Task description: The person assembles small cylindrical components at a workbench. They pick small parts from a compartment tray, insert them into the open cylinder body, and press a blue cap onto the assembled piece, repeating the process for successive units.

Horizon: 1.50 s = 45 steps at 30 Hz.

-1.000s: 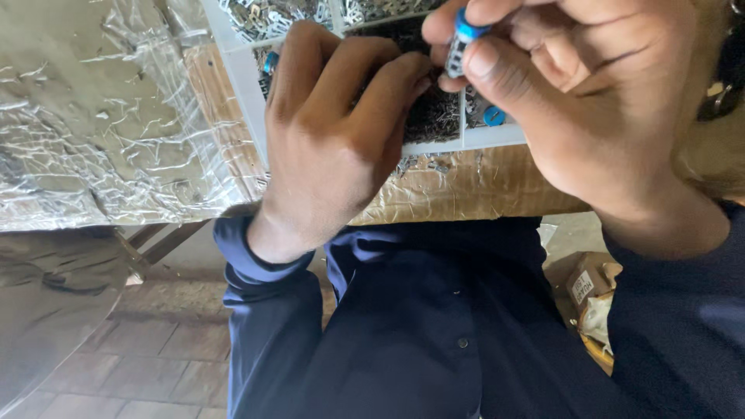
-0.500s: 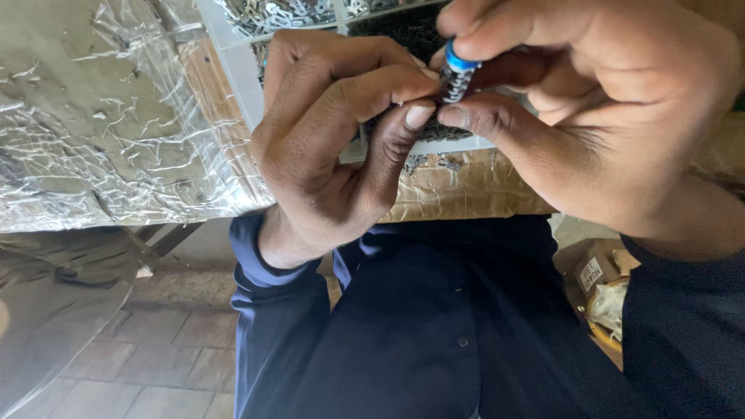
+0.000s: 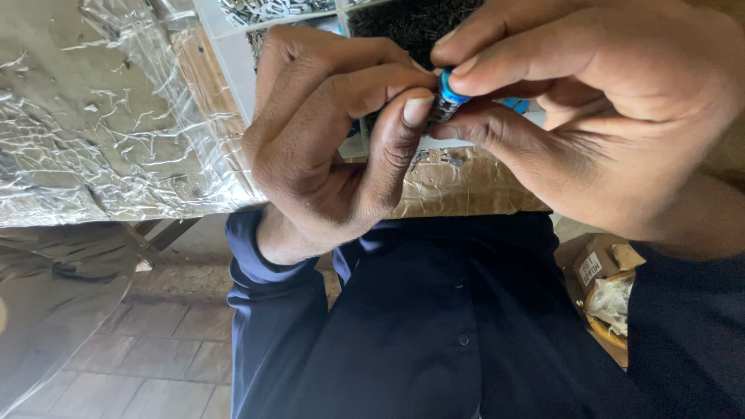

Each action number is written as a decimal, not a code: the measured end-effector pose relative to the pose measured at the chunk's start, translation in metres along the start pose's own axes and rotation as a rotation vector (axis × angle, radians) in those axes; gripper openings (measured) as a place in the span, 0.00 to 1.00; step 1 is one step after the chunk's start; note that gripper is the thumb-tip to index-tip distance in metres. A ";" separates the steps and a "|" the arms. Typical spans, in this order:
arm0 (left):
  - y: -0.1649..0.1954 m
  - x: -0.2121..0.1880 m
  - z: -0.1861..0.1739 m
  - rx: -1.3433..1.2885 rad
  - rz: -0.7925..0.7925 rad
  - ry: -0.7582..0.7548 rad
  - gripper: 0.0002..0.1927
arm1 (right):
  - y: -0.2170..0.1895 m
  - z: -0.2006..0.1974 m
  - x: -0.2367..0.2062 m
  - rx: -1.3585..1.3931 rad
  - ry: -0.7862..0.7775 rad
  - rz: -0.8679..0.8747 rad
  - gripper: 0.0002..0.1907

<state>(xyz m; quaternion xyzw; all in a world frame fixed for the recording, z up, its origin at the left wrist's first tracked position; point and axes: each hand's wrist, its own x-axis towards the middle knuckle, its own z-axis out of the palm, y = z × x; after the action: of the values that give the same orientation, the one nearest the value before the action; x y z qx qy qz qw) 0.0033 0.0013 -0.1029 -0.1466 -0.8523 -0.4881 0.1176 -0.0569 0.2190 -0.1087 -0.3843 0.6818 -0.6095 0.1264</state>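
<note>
1. the small cylinder (image 3: 448,97) is the landmark: a short round piece with a bright blue cap and a dark, finely ribbed body, held in the air above the edge of the surface (image 3: 466,186).
2. the left hand (image 3: 334,147) comes to the cylinder from its left side; the thumb and the bent forefinger press together on the dark body, so it pinches the cylinder.
3. the right hand (image 3: 605,116) comes from the right side of the cylinder; its fingertips close on the blue cap from above and its thumb lies under the body, also pinching it.
4. behind the cylinder stands a white divided tray (image 3: 233,46); one compartment holds dark small parts, another holds shiny metal parts, too small to tell their kind.
5. far to the left of the cylinder, crinkled clear plastic film (image 3: 93,116) covers the surface, with many shiny folds.
6. below the cylinder is a dark blue buttoned shirt (image 3: 434,326), smooth cloth.
7. low and to the right of the cylinder sits a brown cardboard box (image 3: 594,264) with a small white label.
8. low and to the left, the floor (image 3: 140,372) is of dull brown tiles.
</note>
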 end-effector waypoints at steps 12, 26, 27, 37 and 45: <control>-0.005 -0.005 0.000 0.051 0.084 -0.003 0.08 | -0.001 -0.001 -0.008 -0.110 0.036 -0.030 0.16; 0.007 0.001 0.004 0.339 0.005 -0.080 0.10 | -0.002 0.000 -0.019 0.009 0.128 0.174 0.16; 0.005 0.000 0.004 0.266 -0.006 -0.067 0.09 | 0.000 0.000 -0.017 -0.004 0.126 0.152 0.17; -0.003 -0.009 -0.001 -0.047 -0.015 -0.040 0.08 | -0.003 0.000 -0.005 0.003 0.051 0.054 0.16; -0.003 0.002 0.001 0.022 0.032 -0.002 0.10 | 0.018 -0.005 -0.007 -0.043 0.052 -0.102 0.14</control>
<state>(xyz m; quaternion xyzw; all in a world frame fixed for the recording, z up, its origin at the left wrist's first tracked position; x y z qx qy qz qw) 0.0005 0.0014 -0.1052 -0.1595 -0.8554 -0.4764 0.1260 -0.0621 0.2271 -0.1259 -0.4051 0.6773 -0.6102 0.0692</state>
